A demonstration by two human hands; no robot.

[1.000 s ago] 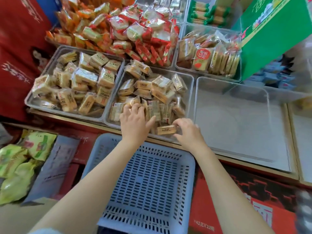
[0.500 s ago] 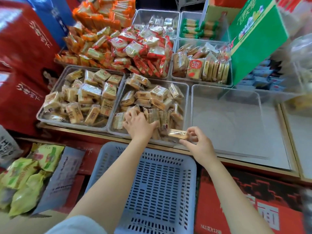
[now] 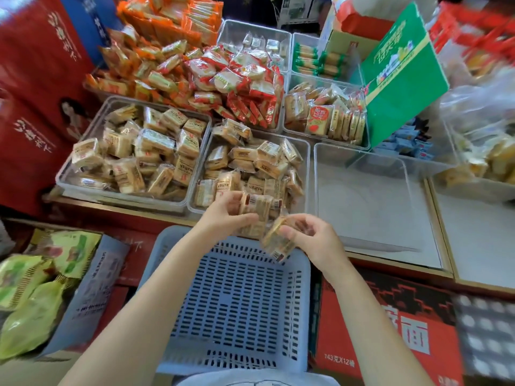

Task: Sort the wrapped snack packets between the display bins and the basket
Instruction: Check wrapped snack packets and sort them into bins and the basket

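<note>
We held packets in both hands: left hand (image 3: pixel 225 215) gripped a stack (image 3: pixel 257 204), right hand (image 3: pixel 312 235) pinched one packet (image 3: pixel 277 240) above the basket (image 3: pixel 231 302); slick wrap risked a slip

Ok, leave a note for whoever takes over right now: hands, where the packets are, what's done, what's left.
Left hand: holds a bunch of tan packets at the front edge of the middle bin.
Right hand: pinches one packet above the far rim of the basket.
Basket: nothing lies in it yet.
The middle bin and the left bin are full of tan packets; the clear bin to the right holds none.
Done: packets lifted, none dropped yet.
Left: put both handfuls in the basket, then probably keep going with the rest.
</note>
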